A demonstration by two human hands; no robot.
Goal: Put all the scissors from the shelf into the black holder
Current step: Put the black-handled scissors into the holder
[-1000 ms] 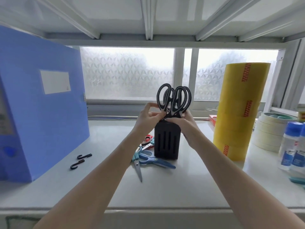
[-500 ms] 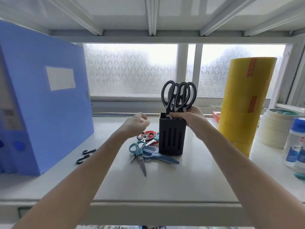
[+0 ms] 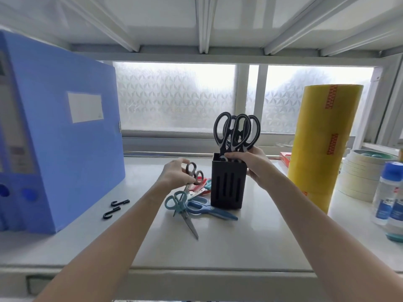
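The black holder (image 3: 226, 190) stands mid-shelf with black-handled scissors (image 3: 236, 132) sticking up out of it. My right hand (image 3: 250, 163) grips the holder's top rim on its right side. My left hand (image 3: 176, 174) is closed on the handles of grey-handled scissors (image 3: 194, 172), lifted a little, blades pointing down. On the shelf left of the holder lie teal scissors (image 3: 177, 202), blue scissors (image 3: 207, 209) and red scissors (image 3: 199, 186), overlapping in a pile.
A blue file box (image 3: 58, 140) stands at the left with two black hooks (image 3: 115, 207) in front. A tall yellow tape stack (image 3: 325, 144), masking tape rolls (image 3: 357, 177) and glue bottles (image 3: 390, 192) fill the right. The shelf's front edge (image 3: 196, 271) is near me.
My left hand left the holder, dropped to the pile and took hold of the grey-handled scissors. My right hand stayed on the holder's top.
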